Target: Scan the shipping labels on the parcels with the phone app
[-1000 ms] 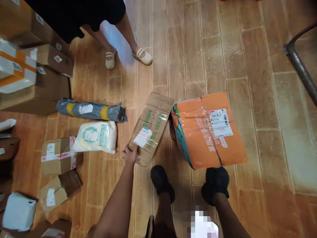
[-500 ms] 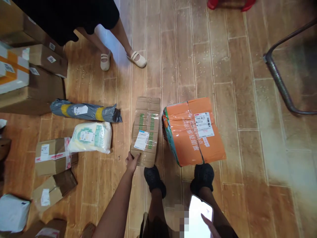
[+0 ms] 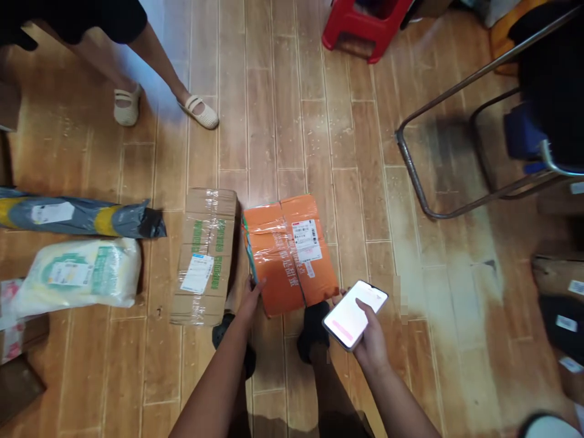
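Orange carton (image 3: 292,261), taped and labelled: over the wooden floor (image 3: 301,121), just ahead of the person's dark shoes (image 3: 312,331) and right of a brown carton (image 3: 205,243). From where I stand, cannot tell whether it rests flat. Left hand (image 3: 250,299) pinches its near left corner, thumb on top face. Right hand (image 3: 371,340) closed round a lit phone (image 3: 353,316), thumb over the screen. Second person's pale shoes (image 3: 203,114) stand beyond, to the left.

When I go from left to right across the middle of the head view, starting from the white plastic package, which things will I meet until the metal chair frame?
White plastic package → brown carton → orange box → phone → metal chair frame.
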A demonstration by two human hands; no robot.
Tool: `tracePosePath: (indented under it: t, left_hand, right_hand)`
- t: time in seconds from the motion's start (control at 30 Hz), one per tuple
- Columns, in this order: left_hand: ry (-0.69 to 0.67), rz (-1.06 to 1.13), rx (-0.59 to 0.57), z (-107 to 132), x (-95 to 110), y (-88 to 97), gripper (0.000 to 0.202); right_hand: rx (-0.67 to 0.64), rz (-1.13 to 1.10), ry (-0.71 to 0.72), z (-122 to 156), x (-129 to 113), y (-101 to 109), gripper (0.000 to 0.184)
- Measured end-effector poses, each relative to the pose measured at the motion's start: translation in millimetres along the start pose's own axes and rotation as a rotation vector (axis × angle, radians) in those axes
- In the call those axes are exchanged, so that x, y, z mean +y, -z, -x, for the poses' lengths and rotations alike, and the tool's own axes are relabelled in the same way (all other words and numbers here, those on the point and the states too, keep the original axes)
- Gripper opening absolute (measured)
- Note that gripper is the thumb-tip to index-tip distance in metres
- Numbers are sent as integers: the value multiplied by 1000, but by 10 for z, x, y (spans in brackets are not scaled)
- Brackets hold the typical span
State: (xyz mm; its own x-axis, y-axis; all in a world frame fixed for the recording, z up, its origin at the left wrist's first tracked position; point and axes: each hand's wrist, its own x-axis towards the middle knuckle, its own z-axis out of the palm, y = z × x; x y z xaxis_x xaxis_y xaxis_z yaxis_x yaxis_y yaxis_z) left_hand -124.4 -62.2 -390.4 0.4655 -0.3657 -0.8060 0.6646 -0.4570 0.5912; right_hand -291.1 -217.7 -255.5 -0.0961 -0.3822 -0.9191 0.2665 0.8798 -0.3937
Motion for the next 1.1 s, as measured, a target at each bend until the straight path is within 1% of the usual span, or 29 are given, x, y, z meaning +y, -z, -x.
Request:
tracePosePath:
  t: [0.07,0.17,0.23,0.3,0.37,0.4,0.47,0.53,0.57,0.63,0.67,0.7,0.77,0.83,0.9,1.0,1.1]
  left_hand:
    - [23,44,-1,-38,-83,-52,77]
    - [88,51,28,-26,-169,-65,67]
    - [141,19,45,1,-190,-60,69]
    - [156,-53,104,18,-158,-52,70]
    - [106,-159,222,5,-39,-44,65]
    - [56,-222,289,-18,62,-43,62]
    - [-86,-352,404,-103,353,-56,63]
    - [-258,-471,462,-250,740,-96,68]
    - [-342,-526,468,-344,952,-128,71]
    - [-495,-652,431,-560,1358,-213,74]
    - [-567,-798,374,-667,1532,-261,68]
    - [-587,-908,300,-762,1674,-310,59]
    - [-577,-1012,241,-884,1848,-399,44]
    - [-558,-1038,274,-878,1884,-459,38]
    - [-573,-1061,330,-753,1819,-478,39]
    - [-598,-1077,383,-460,1612,-417,42]
    - [-621,-1067,448,-198,1320,-266,44]
  right_hand:
    - [2,62,17,-146,-60,-34,33]
    - [35,164,-18,-308,-91,-79,28]
    - [33,202,-52,-376,-88,-107,28]
    - [30,226,-72,-410,-74,-116,28]
    - [39,234,-75,-415,-52,-100,28]
    - [45,233,-81,-410,-40,-83,28]
    - [54,223,-106,-396,-15,-45,29]
    - [61,209,-130,-393,13,-15,29]
    - [62,200,-135,-401,29,-8,29]
    - [61,178,-129,-432,66,-11,29]
    - [63,165,-123,-454,88,-18,28]
    - [66,153,-117,-478,111,-28,26]
    - [77,128,-112,-524,156,-47,23]
    - [84,108,-122,-558,185,-54,19]
    - [85,96,-143,-572,189,-40,17]
    - [83,100,-181,-561,158,26,14]
    - [92,112,-199,-539,140,112,17]
